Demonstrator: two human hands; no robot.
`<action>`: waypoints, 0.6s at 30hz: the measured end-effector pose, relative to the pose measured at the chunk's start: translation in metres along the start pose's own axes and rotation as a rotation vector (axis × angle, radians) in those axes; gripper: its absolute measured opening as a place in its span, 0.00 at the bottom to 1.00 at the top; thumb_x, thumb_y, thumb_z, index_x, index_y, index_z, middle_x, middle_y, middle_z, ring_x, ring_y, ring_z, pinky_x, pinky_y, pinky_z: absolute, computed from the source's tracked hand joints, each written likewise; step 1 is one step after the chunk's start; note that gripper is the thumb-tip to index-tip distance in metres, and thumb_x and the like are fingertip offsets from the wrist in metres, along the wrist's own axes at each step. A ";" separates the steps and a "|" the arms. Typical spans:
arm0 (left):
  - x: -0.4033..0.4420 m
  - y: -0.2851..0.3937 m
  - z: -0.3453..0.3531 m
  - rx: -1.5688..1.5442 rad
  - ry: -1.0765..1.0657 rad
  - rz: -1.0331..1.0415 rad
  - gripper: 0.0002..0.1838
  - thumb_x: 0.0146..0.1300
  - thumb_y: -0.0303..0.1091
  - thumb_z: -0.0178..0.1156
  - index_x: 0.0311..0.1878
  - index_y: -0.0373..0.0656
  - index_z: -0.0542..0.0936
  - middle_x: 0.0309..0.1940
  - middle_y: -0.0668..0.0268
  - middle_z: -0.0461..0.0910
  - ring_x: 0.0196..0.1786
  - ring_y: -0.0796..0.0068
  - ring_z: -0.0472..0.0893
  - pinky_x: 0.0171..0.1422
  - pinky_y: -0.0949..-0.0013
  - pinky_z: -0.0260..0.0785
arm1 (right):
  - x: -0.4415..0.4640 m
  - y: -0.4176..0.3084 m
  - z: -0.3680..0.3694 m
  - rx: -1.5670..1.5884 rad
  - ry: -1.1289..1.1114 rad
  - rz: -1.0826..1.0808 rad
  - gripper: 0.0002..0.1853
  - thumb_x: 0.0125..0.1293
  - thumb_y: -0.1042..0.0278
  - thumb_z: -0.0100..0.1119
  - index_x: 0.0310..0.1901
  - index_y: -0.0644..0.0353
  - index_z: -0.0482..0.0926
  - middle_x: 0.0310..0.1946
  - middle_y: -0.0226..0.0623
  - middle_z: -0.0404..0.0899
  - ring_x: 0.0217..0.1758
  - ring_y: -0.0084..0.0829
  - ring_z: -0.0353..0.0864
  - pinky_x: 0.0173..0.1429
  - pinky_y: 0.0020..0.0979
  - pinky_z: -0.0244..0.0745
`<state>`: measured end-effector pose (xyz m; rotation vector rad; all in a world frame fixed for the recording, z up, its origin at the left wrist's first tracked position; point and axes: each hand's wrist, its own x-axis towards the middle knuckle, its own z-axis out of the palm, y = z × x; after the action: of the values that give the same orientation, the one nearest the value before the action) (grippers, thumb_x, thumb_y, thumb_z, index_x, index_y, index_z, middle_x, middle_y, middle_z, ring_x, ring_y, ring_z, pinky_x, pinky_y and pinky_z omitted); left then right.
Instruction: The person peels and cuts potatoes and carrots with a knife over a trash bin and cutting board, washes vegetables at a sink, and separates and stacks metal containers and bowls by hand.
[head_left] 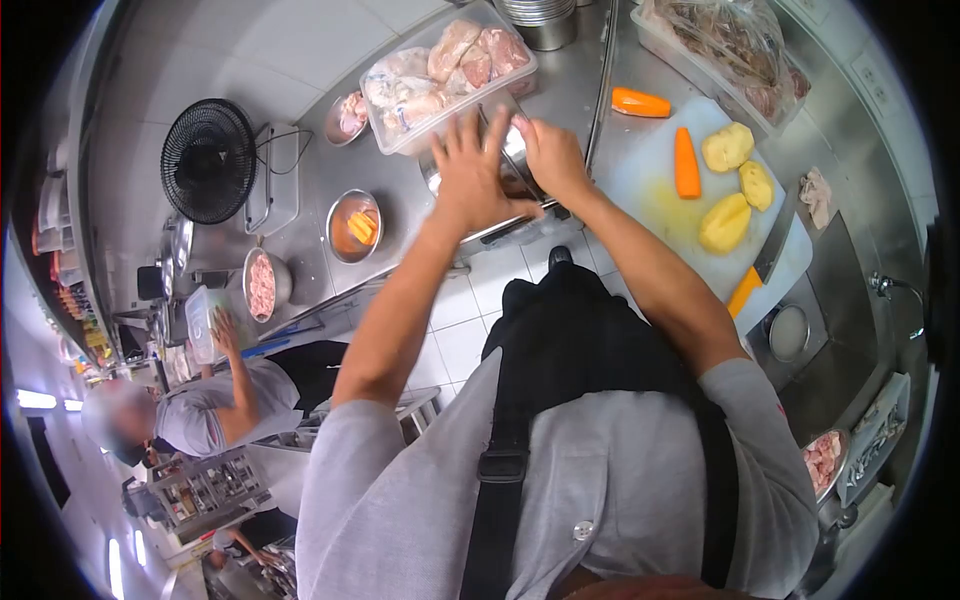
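My left hand (475, 165) is spread over a shiny metal bowl (515, 165) on the steel counter, its fingers apart beside the near edge of a clear plastic tub (450, 112) of bagged raw meat. At the bowl's right side, my right hand (550, 155) is closed, thumb and fingers together near the rim; what it holds, if anything, is hidden. To the right, a white cutting board (640, 165) bears peeled carrots (687, 163) and peeled potatoes (725, 223). A knife with an orange handle (744, 292) lies at the board's lower edge.
Bowls with cut orange pieces (354, 226) and minced meat (266, 285) stand at the left, near a black fan (208, 161). Another tub (650, 38) holds bagged meat at the upper right. A sink (850, 260) is at the right. A co-worker (215, 400) stands at the left.
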<state>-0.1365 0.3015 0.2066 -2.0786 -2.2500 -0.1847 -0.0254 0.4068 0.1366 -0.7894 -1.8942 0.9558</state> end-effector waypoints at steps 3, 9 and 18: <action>-0.004 0.001 0.010 -0.037 -0.019 -0.063 0.82 0.25 0.68 0.83 0.83 0.47 0.48 0.78 0.40 0.54 0.80 0.32 0.53 0.78 0.25 0.44 | 0.013 0.002 0.011 -0.138 -0.017 0.027 0.25 0.80 0.56 0.46 0.33 0.68 0.84 0.30 0.61 0.83 0.36 0.61 0.84 0.42 0.55 0.77; 0.010 -0.048 -0.002 -0.298 -0.168 -0.098 0.84 0.27 0.69 0.83 0.82 0.36 0.44 0.74 0.37 0.62 0.78 0.41 0.63 0.80 0.45 0.56 | -0.001 -0.003 -0.004 -0.146 -0.194 -0.032 0.22 0.78 0.54 0.52 0.33 0.66 0.80 0.27 0.61 0.81 0.34 0.64 0.81 0.41 0.56 0.75; 0.001 0.019 -0.003 -0.037 -0.034 -0.077 0.82 0.26 0.70 0.82 0.84 0.50 0.47 0.77 0.37 0.55 0.77 0.27 0.56 0.73 0.22 0.49 | 0.010 0.002 -0.016 -0.143 -0.009 0.029 0.22 0.78 0.56 0.53 0.32 0.67 0.80 0.28 0.61 0.81 0.33 0.64 0.81 0.39 0.57 0.73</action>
<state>-0.1173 0.3035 0.2106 -2.0293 -2.3653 -0.1985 -0.0157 0.4204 0.1444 -0.9000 -1.9809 0.8496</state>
